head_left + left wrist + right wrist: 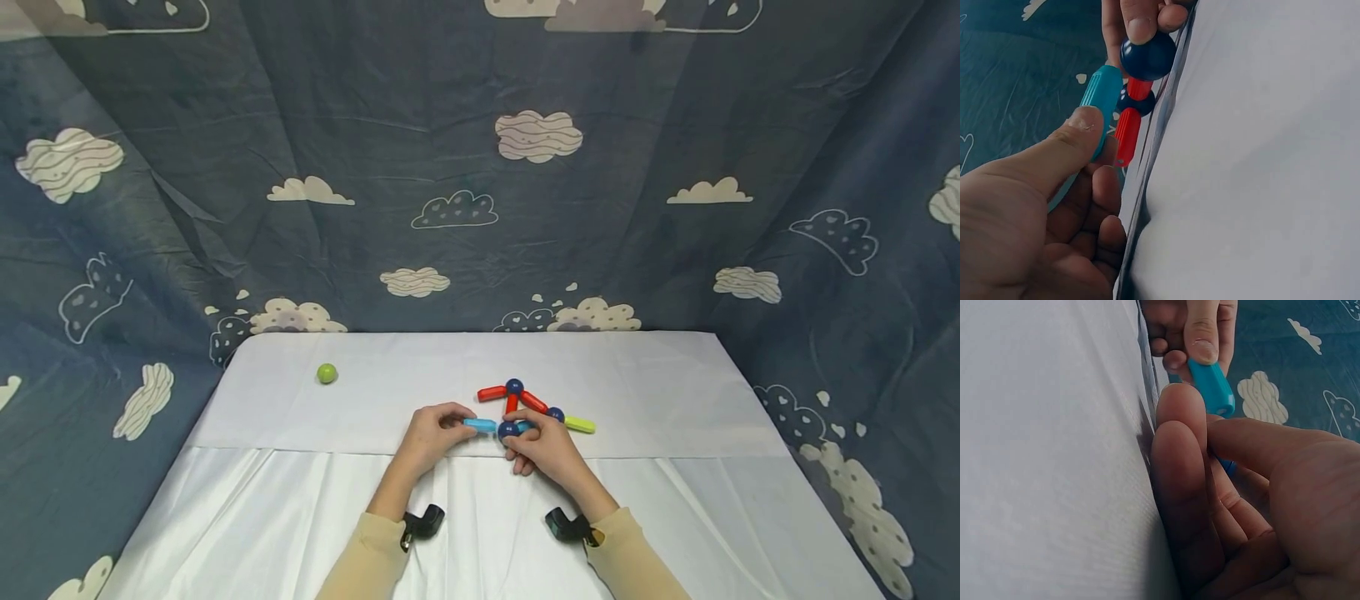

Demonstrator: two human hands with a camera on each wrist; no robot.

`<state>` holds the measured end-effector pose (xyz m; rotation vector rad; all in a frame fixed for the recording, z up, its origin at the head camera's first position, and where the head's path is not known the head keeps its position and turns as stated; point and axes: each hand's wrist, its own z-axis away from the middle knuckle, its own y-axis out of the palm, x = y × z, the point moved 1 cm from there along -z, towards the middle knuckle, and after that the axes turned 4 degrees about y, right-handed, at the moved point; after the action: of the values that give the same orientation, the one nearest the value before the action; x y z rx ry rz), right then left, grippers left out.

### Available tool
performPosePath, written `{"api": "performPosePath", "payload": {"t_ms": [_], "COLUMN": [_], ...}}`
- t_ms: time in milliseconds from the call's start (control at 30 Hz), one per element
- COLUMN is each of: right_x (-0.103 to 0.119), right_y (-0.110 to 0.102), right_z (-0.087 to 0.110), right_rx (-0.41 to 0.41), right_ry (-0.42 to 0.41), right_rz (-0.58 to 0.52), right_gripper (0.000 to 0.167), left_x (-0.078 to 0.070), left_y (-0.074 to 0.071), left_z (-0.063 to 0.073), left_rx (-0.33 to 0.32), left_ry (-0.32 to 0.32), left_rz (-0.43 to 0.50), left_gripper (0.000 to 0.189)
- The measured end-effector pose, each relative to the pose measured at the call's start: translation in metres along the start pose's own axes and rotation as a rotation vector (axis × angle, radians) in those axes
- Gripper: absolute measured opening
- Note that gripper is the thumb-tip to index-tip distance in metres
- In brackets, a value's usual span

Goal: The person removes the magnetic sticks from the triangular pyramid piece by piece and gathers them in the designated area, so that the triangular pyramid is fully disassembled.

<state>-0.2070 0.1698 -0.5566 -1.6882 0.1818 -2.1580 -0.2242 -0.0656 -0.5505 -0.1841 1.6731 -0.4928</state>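
My left hand (431, 435) pinches a light blue magnetic rod (480, 426) between thumb and fingers. The rod's free end points at a dark blue ball (507, 430), which my right hand (553, 452) grips with thumb and fingers. In the left wrist view, the light blue rod (1102, 90) stands beside the ball (1147, 56). That ball belongs to a joined shape: a red rod (512, 405) leads to a far blue ball (514, 387), and another red rod (534, 402) runs to a right blue ball (555, 413). A second blue rod (524, 426) is partly hidden by my right fingers.
A further red rod (492, 393) sticks out leftward from the far ball. A yellow-green rod (580, 425) extends from the right ball. One green ball (326, 373) lies at the back left of the white-covered table (262, 400). A dark cloud-patterned cloth (450, 250) hangs behind.
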Motion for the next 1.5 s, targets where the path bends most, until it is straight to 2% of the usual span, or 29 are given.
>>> {"api": "performPosePath", "payload": {"t_ms": [133, 300, 533, 667, 867, 1000, 1267, 1500], "right_x": [-0.001, -0.002, 0.0, 0.0, -0.001, -0.002, -0.002, -0.002], "right_y": [0.002, 0.002, -0.001, -0.002, -0.002, -0.002, -0.001, -0.002], "right_z": [0.0, -0.001, 0.0, 0.0, 0.001, 0.0, 0.001, 0.001], "right_rx": [0.013, 0.005, -0.008, -0.001, 0.008, 0.011, 0.015, 0.005], "right_ry": [-0.001, 0.014, 0.011, 0.004, -0.013, -0.023, -0.027, -0.02], "right_rz": [-0.005, 0.004, 0.008, 0.007, 0.002, -0.005, -0.014, -0.009], "right_gripper": [0.041, 0.042, 0.041, 0.042, 0.041, 0.041, 0.04, 0.041], "left_x": [-0.003, -0.012, -0.024, -0.023, -0.006, 0.008, 0.035, 0.052], "left_y": [-0.009, -0.03, -0.062, -0.076, -0.09, -0.095, -0.102, -0.102], "left_z": [0.0, -0.006, -0.03, -0.044, -0.063, -0.07, -0.071, -0.07], "left_rx": [-0.062, -0.145, -0.221, -0.254, -0.278, -0.277, -0.296, -0.325], "left_ry": [-0.044, -0.051, -0.026, -0.022, -0.031, -0.036, -0.116, -0.14], "left_rz": [0.049, 0.05, 0.013, 0.023, 0.017, 0.011, -0.041, -0.013], "left_gripper": [0.025, 0.02, 0.02, 0.022, 0.026, 0.027, 0.027, 0.03]}}
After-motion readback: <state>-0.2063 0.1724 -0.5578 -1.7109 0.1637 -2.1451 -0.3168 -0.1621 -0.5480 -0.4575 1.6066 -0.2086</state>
